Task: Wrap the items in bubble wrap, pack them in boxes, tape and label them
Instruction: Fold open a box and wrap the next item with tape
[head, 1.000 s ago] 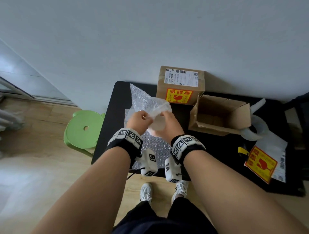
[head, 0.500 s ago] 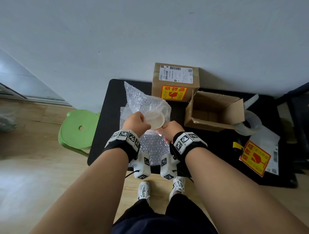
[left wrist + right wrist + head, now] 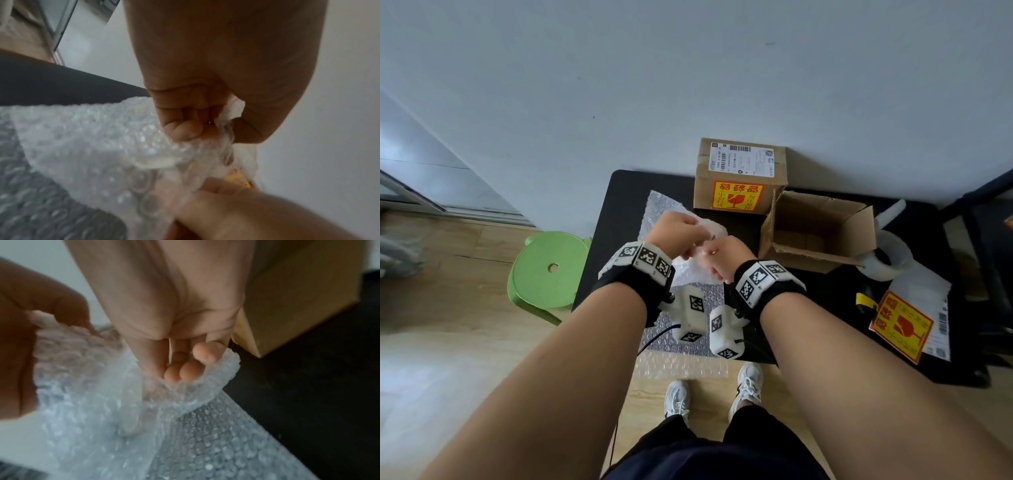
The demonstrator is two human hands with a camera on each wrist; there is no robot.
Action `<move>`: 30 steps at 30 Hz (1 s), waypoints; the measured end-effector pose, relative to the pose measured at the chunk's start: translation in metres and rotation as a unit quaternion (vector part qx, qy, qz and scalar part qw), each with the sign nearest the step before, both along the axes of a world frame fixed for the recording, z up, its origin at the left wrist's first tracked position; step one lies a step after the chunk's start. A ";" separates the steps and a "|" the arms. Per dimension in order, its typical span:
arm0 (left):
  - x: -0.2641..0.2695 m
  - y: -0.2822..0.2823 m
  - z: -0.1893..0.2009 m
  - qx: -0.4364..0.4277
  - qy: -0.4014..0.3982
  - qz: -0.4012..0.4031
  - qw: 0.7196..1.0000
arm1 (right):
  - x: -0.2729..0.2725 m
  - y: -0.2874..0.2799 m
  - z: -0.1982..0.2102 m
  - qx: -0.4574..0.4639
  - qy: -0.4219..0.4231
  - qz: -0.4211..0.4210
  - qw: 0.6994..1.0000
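Black table point(image 3: 825, 308) (against grey wall point(image 3: 688, 85)); both hands point(image 3: 698, 245) gripping bubble wrap point(image 3: 688, 346).

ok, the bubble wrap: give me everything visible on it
The bubble wrap is a clear, bubbled plastic sheet. Its near part lies flat on the black table, with the near edge hanging past the table's front. Its far part is lifted and bunched between both hands: the left hand grips a gathered fold, and the right hand curls its fingers round another bunch. A pale rounded shape shows faintly through the folds in the right wrist view; what it is cannot be told. The open box sits to its right, apart.
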State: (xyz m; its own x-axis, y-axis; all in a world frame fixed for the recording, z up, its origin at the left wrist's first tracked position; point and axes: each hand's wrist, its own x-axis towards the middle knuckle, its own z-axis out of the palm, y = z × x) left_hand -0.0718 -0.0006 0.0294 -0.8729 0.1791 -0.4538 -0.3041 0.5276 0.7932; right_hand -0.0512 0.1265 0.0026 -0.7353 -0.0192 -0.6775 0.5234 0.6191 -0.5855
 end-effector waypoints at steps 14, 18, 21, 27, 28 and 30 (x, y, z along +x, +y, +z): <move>0.025 -0.050 -0.068 -0.216 -0.080 0.137 0.963 | 0.010 0.007 -0.020 -0.039 0.026 -0.041 0.998; 0.023 -0.048 -0.077 -0.140 -0.079 0.168 0.973 | 0.001 0.005 -0.021 0.000 0.000 -0.031 1.000; 0.022 -0.043 -0.073 -0.098 -0.061 0.147 0.982 | -0.005 -0.001 -0.022 0.036 -0.018 0.012 0.999; 0.022 -0.045 -0.077 -0.128 -0.048 0.122 0.983 | -0.013 -0.013 -0.035 0.036 -0.008 0.019 0.999; 0.021 -0.046 -0.077 -0.126 -0.055 0.129 0.982 | -0.011 -0.013 -0.036 0.022 -0.006 0.012 1.000; 0.019 -0.047 -0.077 -0.117 -0.067 0.139 0.981 | -0.007 -0.008 -0.037 -0.020 0.011 -0.026 0.999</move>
